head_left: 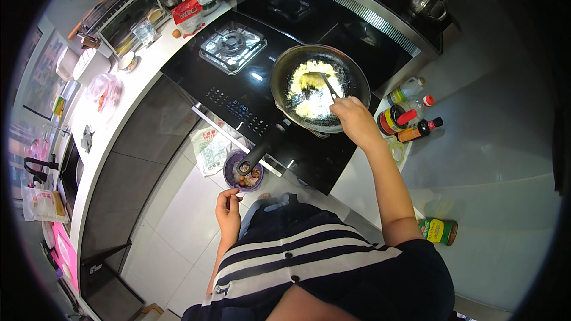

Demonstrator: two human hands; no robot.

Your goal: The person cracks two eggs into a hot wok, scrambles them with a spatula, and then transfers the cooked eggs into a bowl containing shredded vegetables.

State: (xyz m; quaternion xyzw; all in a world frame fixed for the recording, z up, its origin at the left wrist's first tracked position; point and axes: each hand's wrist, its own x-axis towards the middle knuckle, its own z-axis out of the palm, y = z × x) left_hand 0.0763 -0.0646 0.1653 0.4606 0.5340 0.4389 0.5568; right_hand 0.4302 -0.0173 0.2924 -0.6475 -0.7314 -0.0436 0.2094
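My right hand (352,116) grips the dark handle of a spatula (328,84), its head down in yellow scrambled egg (308,80). The egg lies in loose curds in a dark wok (279,78), with a bright glare over part of the pan's bottom. The wok stands on the right side of a black glass gas cooktop (236,102). Its long black handle (263,149) points toward me, past the cooktop's front edge. My left hand (228,211) hangs in front of my body, fingers loosely curled and holding nothing. Below the wok handle is a purple-lined waste bin (227,174) with eggshells inside.
An unused burner (233,43) is on the left. Several bottles and jars (410,111) line the right wall, and a green can (439,231) sits nearer me. On the left counter (147,60) are a red-and-white bag (188,13), one egg (176,33) and a small bowl (128,61).
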